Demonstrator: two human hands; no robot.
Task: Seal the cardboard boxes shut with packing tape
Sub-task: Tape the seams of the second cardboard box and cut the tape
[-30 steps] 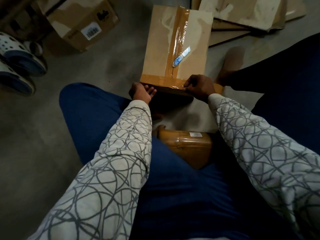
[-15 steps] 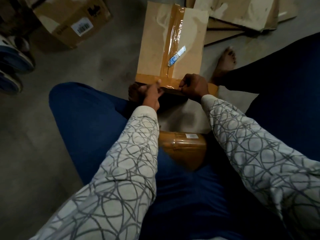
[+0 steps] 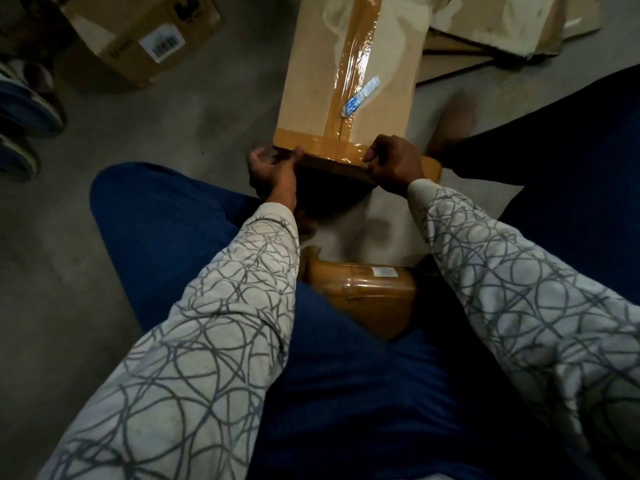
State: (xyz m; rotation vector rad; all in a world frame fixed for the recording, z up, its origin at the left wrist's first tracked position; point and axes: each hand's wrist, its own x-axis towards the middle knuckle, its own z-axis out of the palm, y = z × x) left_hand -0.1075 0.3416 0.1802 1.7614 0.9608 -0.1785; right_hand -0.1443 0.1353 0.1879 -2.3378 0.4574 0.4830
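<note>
A flat brown cardboard box [image 3: 311, 74] lies on the floor ahead of my knees. Glossy brown tape runs down its middle seam, and a second strip [image 3: 329, 147] crosses its near edge. My left hand [image 3: 272, 171] is at the near left corner, its thumb pressing the strip's end onto the edge. My right hand [image 3: 393, 161] pinches the strip at the near right corner, where the tape's tail sticks out to the right. A roll of brown packing tape [image 3: 363, 292] rests between my legs. A small blue and white sticker [image 3: 360, 97] sits on the box top.
Another cardboard box [image 3: 145, 32] with a barcode label stands at the far left. Flattened cardboard sheets [image 3: 491, 26] lie at the far right. Shoes [image 3: 20, 109] sit at the left edge. My bare foot [image 3: 453, 123] is just right of the box.
My left hand has come up from beside the box's near left corner and now presses the tape there. The right hand has kept its hold on the strip.
</note>
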